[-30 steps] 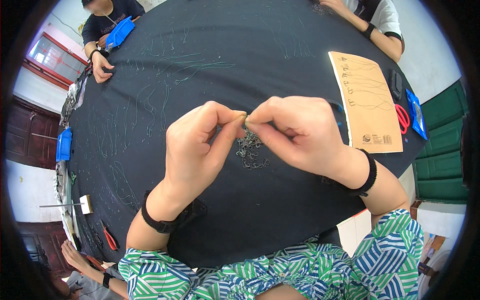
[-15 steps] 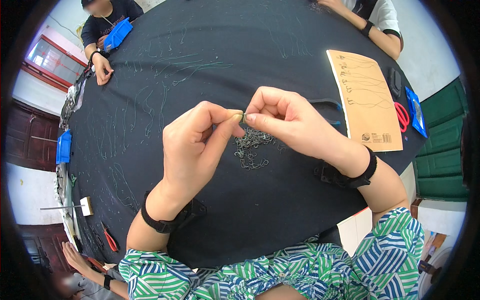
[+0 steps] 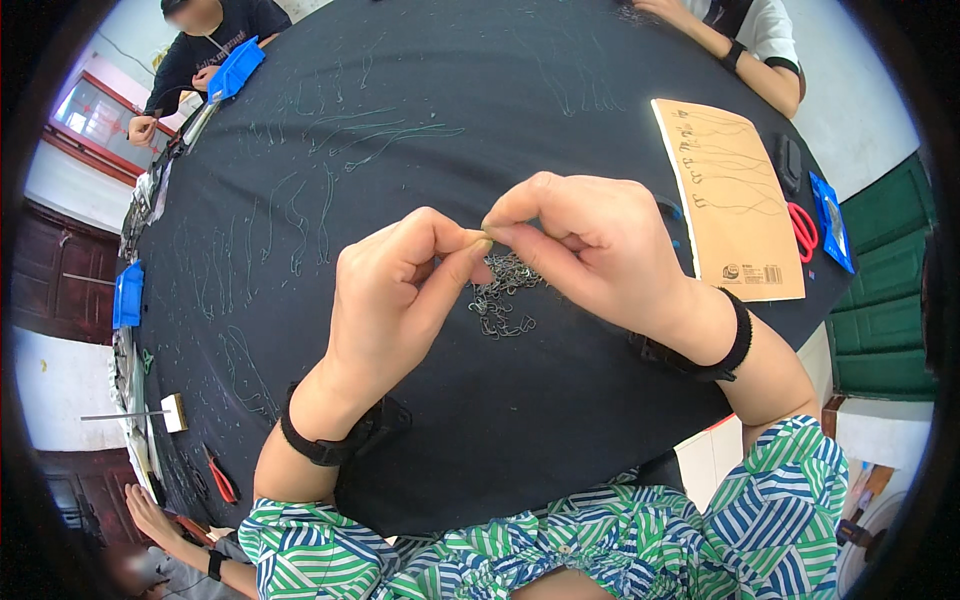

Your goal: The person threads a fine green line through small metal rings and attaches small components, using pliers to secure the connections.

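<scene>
My left hand (image 3: 400, 275) is closed in a pinch, thumb against forefinger. My right hand (image 3: 590, 240) pinches too, and its fingertips meet those of the left above the dark cloth. What lies between the fingertips is too small and covered to make out. Just below them is a heap of small metal hooks (image 3: 507, 300), partly hidden by my fingers. To the right lies a tan notebook (image 3: 740, 240) with several hooks on thin lines (image 3: 697, 178) laid across its cover.
Thin green lines (image 3: 400, 135) lie scattered over the black cloth (image 3: 500, 430). Beside the notebook are red-handled scissors (image 3: 803, 232) and a blue packet (image 3: 832, 222). Red-handled pliers (image 3: 221, 478) lie at the left edge. Other people sit around the table; one is near a blue tray (image 3: 237, 68).
My right hand has tilted and closed in on the left fingertips; the small green bit between them no longer shows. At the far left, another person's hand has moved off the cloth.
</scene>
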